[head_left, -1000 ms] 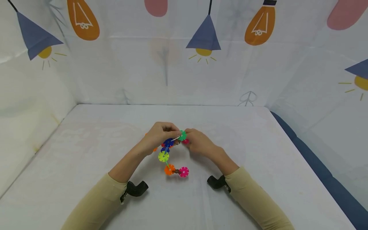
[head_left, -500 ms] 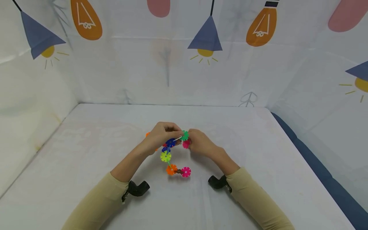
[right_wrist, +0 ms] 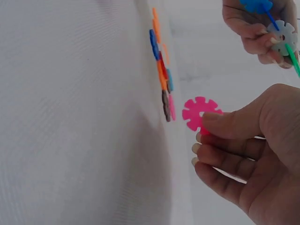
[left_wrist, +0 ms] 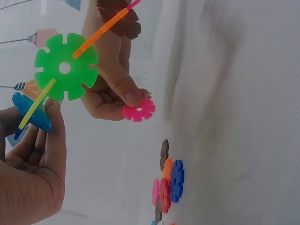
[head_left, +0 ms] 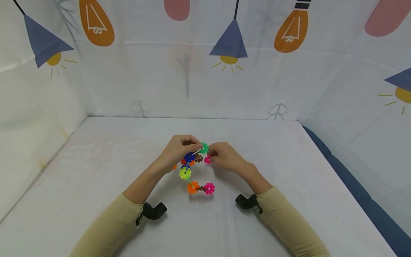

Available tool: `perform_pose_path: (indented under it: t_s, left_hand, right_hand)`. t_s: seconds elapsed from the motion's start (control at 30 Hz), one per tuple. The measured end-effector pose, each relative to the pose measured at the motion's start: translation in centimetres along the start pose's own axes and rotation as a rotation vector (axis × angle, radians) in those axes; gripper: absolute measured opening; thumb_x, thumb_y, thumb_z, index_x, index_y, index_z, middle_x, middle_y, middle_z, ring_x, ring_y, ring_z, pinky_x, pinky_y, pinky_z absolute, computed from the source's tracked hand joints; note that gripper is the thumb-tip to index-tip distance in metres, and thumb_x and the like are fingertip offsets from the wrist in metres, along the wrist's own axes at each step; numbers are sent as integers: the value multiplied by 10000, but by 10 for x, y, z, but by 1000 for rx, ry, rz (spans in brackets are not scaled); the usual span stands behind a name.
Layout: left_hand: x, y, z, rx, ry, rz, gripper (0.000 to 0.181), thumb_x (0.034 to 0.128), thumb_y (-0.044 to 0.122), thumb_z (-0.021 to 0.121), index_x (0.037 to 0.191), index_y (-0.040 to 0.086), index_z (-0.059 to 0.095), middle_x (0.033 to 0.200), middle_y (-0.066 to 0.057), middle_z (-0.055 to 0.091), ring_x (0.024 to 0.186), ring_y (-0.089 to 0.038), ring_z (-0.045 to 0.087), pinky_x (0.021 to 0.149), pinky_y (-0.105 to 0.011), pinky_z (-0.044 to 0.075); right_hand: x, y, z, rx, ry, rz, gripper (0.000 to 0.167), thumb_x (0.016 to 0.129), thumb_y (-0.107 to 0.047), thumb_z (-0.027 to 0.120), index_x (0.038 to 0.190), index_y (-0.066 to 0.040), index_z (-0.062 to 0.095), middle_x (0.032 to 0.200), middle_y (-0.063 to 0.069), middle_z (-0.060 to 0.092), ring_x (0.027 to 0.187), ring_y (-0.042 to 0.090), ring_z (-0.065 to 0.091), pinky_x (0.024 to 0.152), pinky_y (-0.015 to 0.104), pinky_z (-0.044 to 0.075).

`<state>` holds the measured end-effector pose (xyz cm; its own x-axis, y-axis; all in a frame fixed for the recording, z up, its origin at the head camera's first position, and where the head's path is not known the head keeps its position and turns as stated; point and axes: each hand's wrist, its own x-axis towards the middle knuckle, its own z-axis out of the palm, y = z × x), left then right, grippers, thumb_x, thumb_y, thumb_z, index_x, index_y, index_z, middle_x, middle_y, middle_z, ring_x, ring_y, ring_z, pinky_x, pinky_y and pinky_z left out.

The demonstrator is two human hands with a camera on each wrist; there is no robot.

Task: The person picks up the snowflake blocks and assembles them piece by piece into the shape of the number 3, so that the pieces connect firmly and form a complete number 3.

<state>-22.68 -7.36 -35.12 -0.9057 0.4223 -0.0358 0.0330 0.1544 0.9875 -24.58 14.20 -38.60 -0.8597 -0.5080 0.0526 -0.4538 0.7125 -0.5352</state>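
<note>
In the head view my left hand (head_left: 176,151) pinches a chain of notched plastic snowflake discs near its far end, where a green disc (head_left: 204,148) sticks out. The right wrist view shows its fingertips on a white disc (right_wrist: 282,38). From there the chain runs toward me through a blue disc (head_left: 189,157), a yellow-green disc (head_left: 185,173), an orange disc (head_left: 193,187) and a pink end disc (head_left: 209,188). My right hand (head_left: 226,157) holds a separate pink disc (right_wrist: 197,114) between thumb and fingers, apart from the chain.
Loose discs, including a brown disc (head_left: 199,158) and a blue disc (left_wrist: 176,181), lie on the white table (head_left: 128,228) beyond and under the hands. A printed white cloth (head_left: 154,78) stands behind the table. Black camera mounts (head_left: 154,210) sit at both wrists.
My right hand has drawn slightly away from the green disc, opening a gap, with the pink disc still in its fingers. The left hand and chain have barely shifted.
</note>
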Motion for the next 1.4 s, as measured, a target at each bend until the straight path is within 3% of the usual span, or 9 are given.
perform_pose_path:
  t_s: [0.13, 0.37, 0.5, 0.7, 0.93, 1.17, 1.27, 1.4]
  left_hand:
    - [0, 0, -1, 19, 50, 19, 226, 958, 297, 660, 1027, 88, 714, 948, -90, 711, 896, -404, 699, 687, -291, 572]
    - [0, -1, -4, 10, 79, 49, 247, 968, 289, 650, 1047, 59, 693, 915, -63, 683, 764, -197, 716, 684, -266, 575]
    - [1, -2, -5, -12, 86, 52, 257, 962, 285, 660, 1047, 45, 688, 898, -55, 680, 781, -244, 719, 689, -267, 579]
    - [0, 0, -5, -12, 109, 44, 266, 959, 299, 663, 1045, 49, 688, 911, -57, 693, 903, -411, 699, 716, -266, 590]
    - [-1, 2, -4, -15, 114, 45, 269, 956, 300, 667, 1041, 46, 687, 924, -80, 701, 865, -368, 712, 717, -271, 591]
    - [-1, 4, -3, -27, 112, 44, 272, 953, 300, 672, 1037, 42, 684, 990, -171, 691, 876, -389, 707, 721, -277, 593]
    - [-1, 5, -3, -30, 116, 42, 268, 955, 294, 670, 1035, 39, 684, 956, -132, 695, 864, -382, 706, 710, -269, 590]
    - [-1, 6, -1, -34, 112, 39, 270, 956, 291, 670, 1040, 35, 681, 921, -77, 691, 784, -265, 723, 702, -265, 590]
  right_hand:
    - [-3, -2, -5, 3, 71, -24, 122, 899, -30, 656, 837, -131, 684, 802, -27, 674, 722, 136, 572, 663, 254, 515]
    - [-15, -11, -17, 63, 256, -107, 80, 905, -33, 675, 873, -104, 694, 828, -7, 711, 734, 127, 613, 684, 256, 552]
    - [-18, -16, -22, 101, 321, -167, 56, 907, -25, 676, 882, -71, 697, 834, 27, 724, 727, 123, 634, 682, 258, 567]
    - [-20, -18, -26, 123, 380, -240, 29, 912, -61, 696, 897, -39, 687, 838, 46, 726, 747, 122, 659, 716, 269, 583]
    - [-20, -23, -27, 119, 433, -295, 71, 887, -14, 711, 871, -78, 685, 815, 21, 712, 731, 111, 647, 706, 268, 575]
    - [-23, -27, -28, 35, 453, -349, 70, 887, -8, 707, 865, -68, 678, 801, 25, 701, 709, 110, 604, 666, 253, 544]
    - [-23, -27, -29, -13, 469, -368, 68, 884, 2, 705, 864, -55, 675, 809, 36, 707, 722, 117, 622, 673, 255, 550]
    - [-25, -28, -29, -97, 477, -378, 67, 882, 6, 701, 867, -53, 672, 803, 27, 706, 714, 121, 625, 657, 248, 545]
